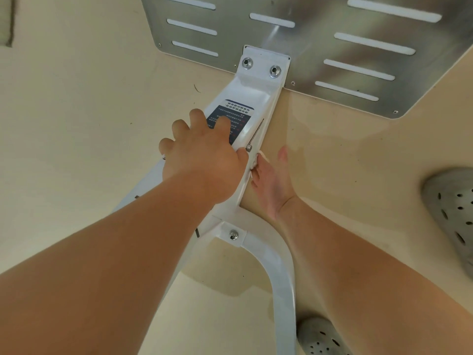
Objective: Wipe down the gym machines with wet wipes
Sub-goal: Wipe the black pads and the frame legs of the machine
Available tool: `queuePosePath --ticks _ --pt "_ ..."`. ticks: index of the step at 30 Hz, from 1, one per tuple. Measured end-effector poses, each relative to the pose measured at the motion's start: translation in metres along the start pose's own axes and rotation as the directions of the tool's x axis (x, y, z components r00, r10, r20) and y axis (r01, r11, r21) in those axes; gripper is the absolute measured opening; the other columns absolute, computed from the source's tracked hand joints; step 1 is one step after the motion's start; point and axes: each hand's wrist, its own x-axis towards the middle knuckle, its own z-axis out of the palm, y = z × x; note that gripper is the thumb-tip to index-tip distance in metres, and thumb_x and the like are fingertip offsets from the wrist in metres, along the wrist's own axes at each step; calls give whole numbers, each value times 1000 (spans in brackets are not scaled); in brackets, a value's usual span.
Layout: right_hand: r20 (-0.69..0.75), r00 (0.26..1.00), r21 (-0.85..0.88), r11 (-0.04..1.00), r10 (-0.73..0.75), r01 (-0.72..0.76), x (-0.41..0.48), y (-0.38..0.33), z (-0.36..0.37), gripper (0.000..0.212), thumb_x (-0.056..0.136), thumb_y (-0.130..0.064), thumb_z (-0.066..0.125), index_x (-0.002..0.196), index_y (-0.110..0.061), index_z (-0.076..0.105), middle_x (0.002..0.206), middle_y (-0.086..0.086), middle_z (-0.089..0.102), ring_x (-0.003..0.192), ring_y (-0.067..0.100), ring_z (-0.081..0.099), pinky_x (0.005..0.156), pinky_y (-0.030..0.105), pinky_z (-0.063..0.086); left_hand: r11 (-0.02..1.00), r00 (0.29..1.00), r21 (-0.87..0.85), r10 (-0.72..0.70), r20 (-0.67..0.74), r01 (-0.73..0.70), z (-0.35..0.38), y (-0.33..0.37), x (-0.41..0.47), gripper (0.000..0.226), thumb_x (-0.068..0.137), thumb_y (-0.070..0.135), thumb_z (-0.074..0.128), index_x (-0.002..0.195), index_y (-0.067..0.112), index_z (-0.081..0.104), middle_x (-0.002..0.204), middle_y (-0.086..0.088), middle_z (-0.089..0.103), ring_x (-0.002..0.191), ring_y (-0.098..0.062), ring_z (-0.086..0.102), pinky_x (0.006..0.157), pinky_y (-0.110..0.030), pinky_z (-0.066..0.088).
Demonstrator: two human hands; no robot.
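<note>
A white metal frame beam of the gym machine runs from the slotted steel base plate toward me. A dark printed label sits on its top face. My left hand rests on top of the beam, fingers curled over its far left edge and partly covering the label. My right hand is below the beam's right side, fingers pressing a small white wet wipe against that side face. Most of the wipe is hidden behind the beam and my fingers.
A curved white tube bolted to the beam bends down toward me. Two grey perforated clogs, one at the right and one at the bottom, stand on the beige floor. Damp patches mark the floor near the beam.
</note>
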Motion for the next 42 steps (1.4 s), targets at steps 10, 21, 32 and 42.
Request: queuePosePath --ticks 10,21,32,42 --pt "85 996 -71 997 40 -34 4 5 -7 93 87 -88 2 127 -29 62 116 -15 73 121 6 59 126 38 17 1000 1000 -5 -10 12 10 -1 -1 1 48 96 56 39 133 25 39 125 -10 34 107 -34 37 91 -54 41" --pt "36 984 58 983 -174 172 15 -38 -6 104 84 -91 7 158 -24 38 159 -7 44 149 10 36 127 36 18 1000 1000 11 3 -16 -2 2 -3 1 52 96 57 38 136 25 38 124 -10 34 106 -34 38 89 -53 42" --pt "62 980 -651 752 188 -103 -26 43 -49 98 79 -91 17 127 -26 72 132 -12 67 128 4 56 114 26 30 1000 1000 -4 -2 -28 2 -3 -5 6 47 95 56 37 128 23 43 118 -9 34 100 -32 35 87 -54 43" --pt "7 989 -747 659 147 -92 -85 103 -92 85 90 -85 27 160 -36 29 167 -17 23 153 -3 17 129 34 9 937 947 300 247 -204 -180 -13 5 -23 34 94 38 49 112 11 57 107 -14 50 101 -35 47 89 -53 41"
